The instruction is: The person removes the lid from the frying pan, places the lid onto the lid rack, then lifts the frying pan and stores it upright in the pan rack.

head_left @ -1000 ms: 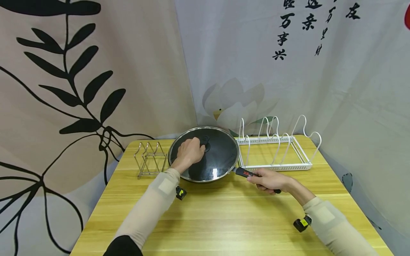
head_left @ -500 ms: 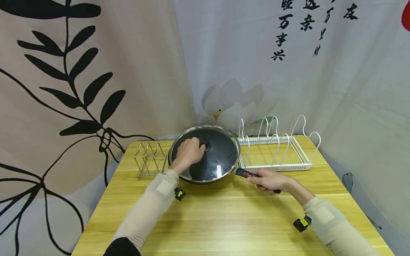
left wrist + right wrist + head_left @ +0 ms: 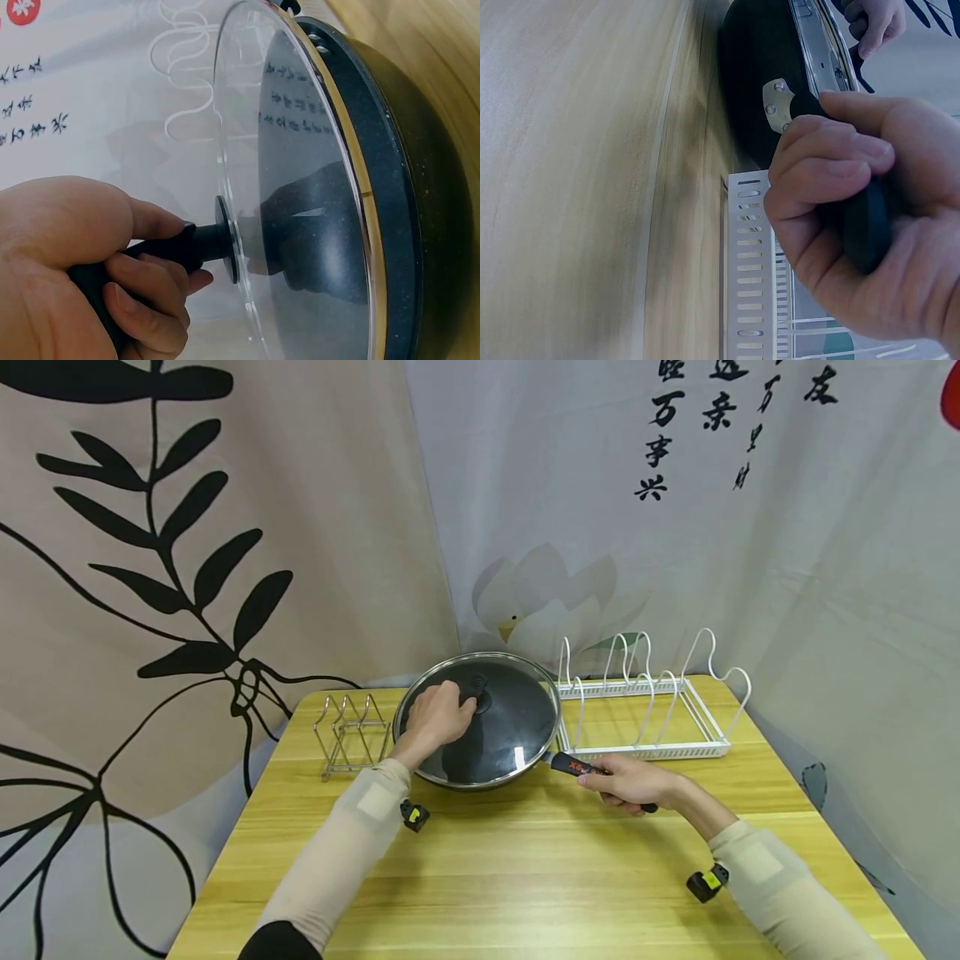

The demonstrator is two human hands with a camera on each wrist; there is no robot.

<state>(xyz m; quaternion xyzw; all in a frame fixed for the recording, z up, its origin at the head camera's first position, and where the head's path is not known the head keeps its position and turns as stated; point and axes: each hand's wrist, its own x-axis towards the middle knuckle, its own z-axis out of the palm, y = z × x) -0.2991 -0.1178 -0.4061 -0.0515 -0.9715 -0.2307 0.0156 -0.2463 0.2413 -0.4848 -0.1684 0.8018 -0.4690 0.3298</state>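
A dark pan [image 3: 754, 75] sits on the wooden table with a glass lid [image 3: 510, 727] over it. My left hand [image 3: 437, 717] grips the lid's black knob [image 3: 210, 244], fingers curled round it in the left wrist view. That view shows the lid's rim beside the pan's rim; whether they touch all round I cannot tell. My right hand [image 3: 633, 781] is wrapped round the pan's black handle [image 3: 572, 764], right of the pan. From the right wrist camera, the right hand [image 3: 855, 202] hides most of the handle.
Right of the pan stands a white wire rack [image 3: 652, 750] with tall loops, its near left corner close to the pan handle. A small metal rack [image 3: 352, 767] is just left of the pan. Printed cloth [image 3: 337, 527] hangs behind the table [image 3: 510, 877].
My left hand and forearm have shifted slightly left, and the lid's knob with them. My right hand has stayed in place on the handle.
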